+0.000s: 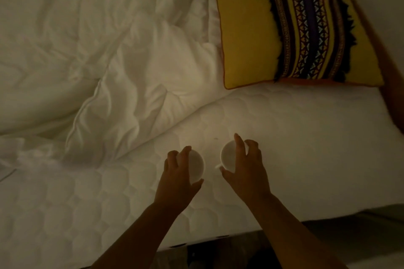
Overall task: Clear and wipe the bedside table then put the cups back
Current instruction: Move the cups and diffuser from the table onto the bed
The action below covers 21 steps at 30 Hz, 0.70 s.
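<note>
Two white cups sit side by side on the bare quilted mattress (284, 137), near its front edge and only a little apart from each other, and a person leans in with both bare arms stretched over them. The left hand (177, 179) comes down on the left cup (197, 165) from above, fingers curled close together over the far side and thumb hooked round the near side, so most of that cup is hidden under the palm. The right hand (247, 168) arches over the right cup (228, 156), which stands upright with its open mouth showing. Its fingers are spread, the forefinger lies across the rim, the others curl down past the far wall, and the thumb presses the near wall just beside the small handle (217, 166), which points towards the left cup. Both cups look to be resting on the mattress, though the light is too dim to be sure. Behind them a rumpled white duvet (109, 61) is pushed back across the left of the bed, and a yellow cushion (244, 28) with a dark patterned band lies at the far right.
</note>
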{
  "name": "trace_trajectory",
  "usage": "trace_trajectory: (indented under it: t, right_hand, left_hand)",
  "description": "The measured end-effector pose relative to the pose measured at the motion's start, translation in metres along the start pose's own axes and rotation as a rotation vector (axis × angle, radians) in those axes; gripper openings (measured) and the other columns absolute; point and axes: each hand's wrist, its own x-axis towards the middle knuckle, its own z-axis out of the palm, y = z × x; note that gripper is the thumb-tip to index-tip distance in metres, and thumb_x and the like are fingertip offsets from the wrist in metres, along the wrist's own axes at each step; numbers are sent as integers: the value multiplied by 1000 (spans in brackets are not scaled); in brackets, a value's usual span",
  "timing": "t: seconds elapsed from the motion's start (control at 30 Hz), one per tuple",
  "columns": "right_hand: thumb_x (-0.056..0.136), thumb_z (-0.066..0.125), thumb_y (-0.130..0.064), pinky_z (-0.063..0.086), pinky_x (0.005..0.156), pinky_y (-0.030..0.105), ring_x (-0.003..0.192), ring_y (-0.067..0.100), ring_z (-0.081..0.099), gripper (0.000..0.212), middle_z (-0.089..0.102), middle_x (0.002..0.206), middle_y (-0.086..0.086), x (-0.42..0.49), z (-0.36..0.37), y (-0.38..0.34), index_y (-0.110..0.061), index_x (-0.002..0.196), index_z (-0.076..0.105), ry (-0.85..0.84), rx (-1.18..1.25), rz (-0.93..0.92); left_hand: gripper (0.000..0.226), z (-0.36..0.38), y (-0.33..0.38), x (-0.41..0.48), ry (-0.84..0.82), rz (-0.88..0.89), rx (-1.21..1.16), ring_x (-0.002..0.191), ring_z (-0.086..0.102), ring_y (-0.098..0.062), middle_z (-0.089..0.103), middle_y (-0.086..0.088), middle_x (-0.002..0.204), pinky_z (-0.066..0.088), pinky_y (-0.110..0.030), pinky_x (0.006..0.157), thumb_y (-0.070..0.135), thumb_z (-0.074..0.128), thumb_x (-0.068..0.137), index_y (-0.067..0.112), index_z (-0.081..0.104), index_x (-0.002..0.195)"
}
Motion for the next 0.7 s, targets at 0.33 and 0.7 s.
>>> trace_trajectory:
  t: [0.33,0.7]
  right_hand:
    - [67,71,-67,56,86,38,134,27,38,119,20,154,5,-28,-28,11,-35,152,-5,-59,58,82]
    - [88,58,-52,48,99,40,131,21,38,72,25,151,1,-121,-101,95,-28,146,22,-111,178,373]
  left_hand:
    - [99,-26,26,-4,7,-37,88,137,31,-27,25,-6,150,38,-54,107,62,70,71,28,17,147]
    - [41,3,147,-36,-196,265,251,111,52,-13,57,9,119,41,-35,95,51,60,83,32,51,119]
